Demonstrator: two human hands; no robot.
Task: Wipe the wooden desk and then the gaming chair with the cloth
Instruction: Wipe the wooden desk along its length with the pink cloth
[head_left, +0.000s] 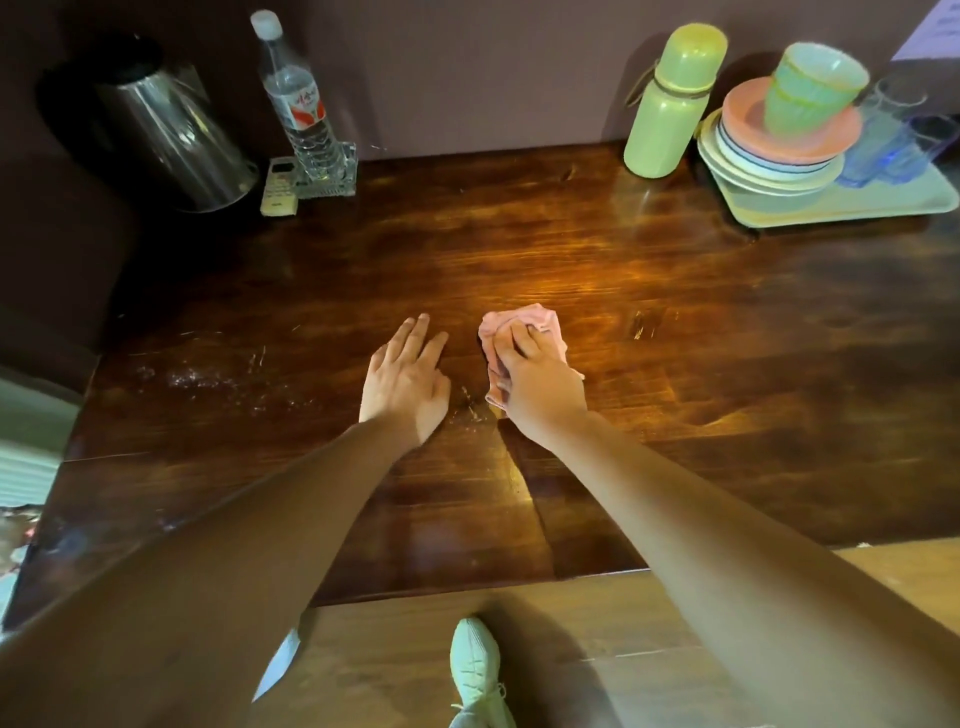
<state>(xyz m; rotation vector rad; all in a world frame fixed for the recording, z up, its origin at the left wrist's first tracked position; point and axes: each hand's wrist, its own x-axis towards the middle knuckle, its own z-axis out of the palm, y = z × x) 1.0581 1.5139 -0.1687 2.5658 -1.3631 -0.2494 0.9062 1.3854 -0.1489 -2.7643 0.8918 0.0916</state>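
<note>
Nearest to the camera, one pale green shoe (475, 670) stood on the wooden floor (597, 623) below the front edge of the wooden desk (701, 415). Further in, the left hand (405, 379) lay flat on the desk, its fingers straight and holding nothing. Just beside it, the right hand (540, 387) pressed the pink cloth (543, 318) onto the wood with bent fingers gripping it. The crumpled cloth lay under the palm and fingers, and showed beyond the fingertips and at the thumb side. At the far edge stood a steel kettle (171, 135), a water bottle (301, 104), a green flask (670, 104) and a tray (852, 210) with stacked plates (769, 161).
</note>
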